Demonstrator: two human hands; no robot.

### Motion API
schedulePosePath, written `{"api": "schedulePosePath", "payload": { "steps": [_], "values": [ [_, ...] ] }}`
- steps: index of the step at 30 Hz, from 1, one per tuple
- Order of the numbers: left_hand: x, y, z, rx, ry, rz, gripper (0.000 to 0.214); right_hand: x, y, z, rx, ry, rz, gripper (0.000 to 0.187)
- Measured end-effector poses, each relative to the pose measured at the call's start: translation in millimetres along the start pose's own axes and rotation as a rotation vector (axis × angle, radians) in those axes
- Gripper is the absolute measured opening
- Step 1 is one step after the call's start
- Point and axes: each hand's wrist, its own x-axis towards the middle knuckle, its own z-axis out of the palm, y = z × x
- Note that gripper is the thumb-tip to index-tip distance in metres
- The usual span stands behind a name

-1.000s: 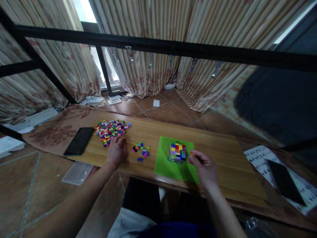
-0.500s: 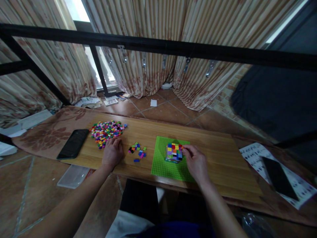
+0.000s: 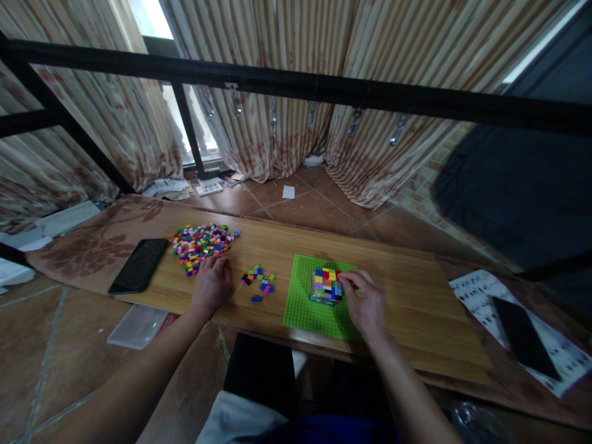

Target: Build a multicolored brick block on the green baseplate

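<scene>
Right hand point(image 3: 365, 302) has moved left since 1.0 s ago, from beside the brick cube point(image 3: 327, 285) to touching its upper right edge. The fingertips are drawn narrow together (anything pinched is hidden). The cube stands on the green baseplate point(image 3: 309, 316), mid-desk point(image 3: 416, 308). Left hand point(image 3: 211, 285) is unchanged: palm down, fingers curled at the near edge of the loose brick pile point(image 3: 201, 242); its hold cannot be told. Small brick cluster point(image 3: 259, 283) between the hands. Black phone point(image 3: 139, 265) at left, no legible marking.
</scene>
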Motion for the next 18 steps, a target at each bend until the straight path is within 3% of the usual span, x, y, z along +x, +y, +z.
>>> {"api": "schedulePosePath", "payload": {
  "steps": [6,18],
  "values": [
    [-0.8,-0.5,0.9,0.023,0.005,0.005,0.029,-2.3,1.9,1.8,0.023,0.065,0.009,0.023],
    [-0.6,-0.5,0.5,0.007,-0.001,-0.006,0.028,-6.0,6.3,6.7,0.072,0.075,0.011,0.023]
  ]
}}
